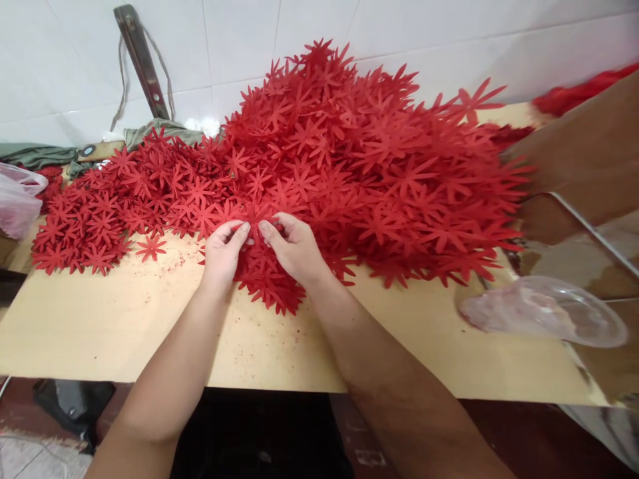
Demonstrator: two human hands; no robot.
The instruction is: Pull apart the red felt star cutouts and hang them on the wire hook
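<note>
Head view, one item in hand: a red flower cutout (254, 223), star-shaped with narrow petals, pinched between left hand (223, 251) and right hand (294, 247). Grip, both hands: thumb and fingertips closed on the cutout from either side, at the near edge of the large heap of red flower cutouts (349, 153).

Heap: occupies most of the tan surface (150, 326), piled highest toward the tiled wall (249, 40), thinning to a flat spread on its left side. A single loose cutout (150, 247) lies just off the heap's left front edge. Red crumbs dot the surface in front of the heap.

Progress, as judged: early; the heap appears barely reduced, no separate sorted stack can be made out, and nearly all pieces are left to handle.

Containers:
- Clear plastic bag (544, 309), right of the heap on the surface; lies flat, contents not discernible, apparently empty.
- Pinkish plastic bag (17, 199), left of the heap at the frame edge; contents cannot be told.

Other: green cloth (34, 154) and a metal bracket (142, 60) behind the heap's left end.
</note>
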